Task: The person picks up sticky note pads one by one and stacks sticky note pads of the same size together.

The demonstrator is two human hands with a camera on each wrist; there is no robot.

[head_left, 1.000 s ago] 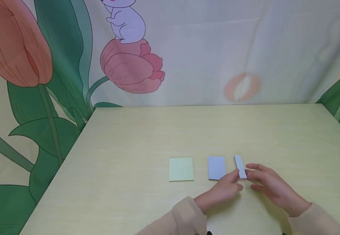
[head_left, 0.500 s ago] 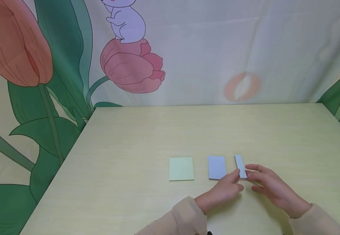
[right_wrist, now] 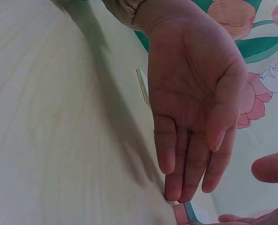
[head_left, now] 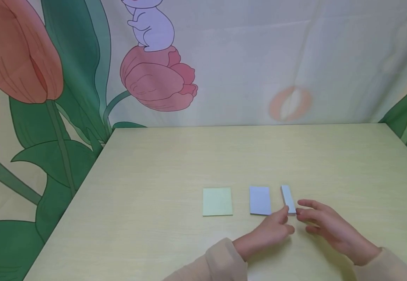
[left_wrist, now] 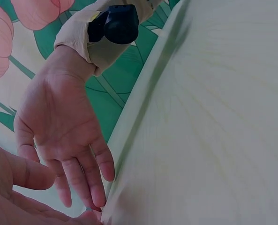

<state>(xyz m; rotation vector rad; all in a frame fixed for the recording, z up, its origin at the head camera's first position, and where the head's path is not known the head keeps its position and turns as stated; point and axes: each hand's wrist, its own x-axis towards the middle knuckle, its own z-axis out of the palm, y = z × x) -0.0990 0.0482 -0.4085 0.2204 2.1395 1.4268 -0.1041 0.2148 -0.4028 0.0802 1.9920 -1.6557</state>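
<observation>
A narrow pale-blue strip, looking like a slim pad of notes (head_left: 287, 200), lies on the table slightly slanted. At its near left end are the fingertips of my left hand (head_left: 267, 233), with the fingers extended. My right hand (head_left: 335, 230) is on the strip's right side, fingers spread and fairly straight, fingertips close to its near end. In the right wrist view, the strip's end (right_wrist: 182, 214) shows pinkish and teal faces just below my left hand's fingertips. Left of it lie a blue rectangular note pad (head_left: 260, 200) and a pale-green square note pad (head_left: 217, 201).
The light wooden table (head_left: 154, 168) extends behind and to both sides of the pads. A cloth with printed tulips (head_left: 161, 80) and a white cartoon animal hangs along its back edge.
Both hands have drawn back slightly toward me, the right one also a little rightward. More of the strip's near end shows. The pads stay where they were.
</observation>
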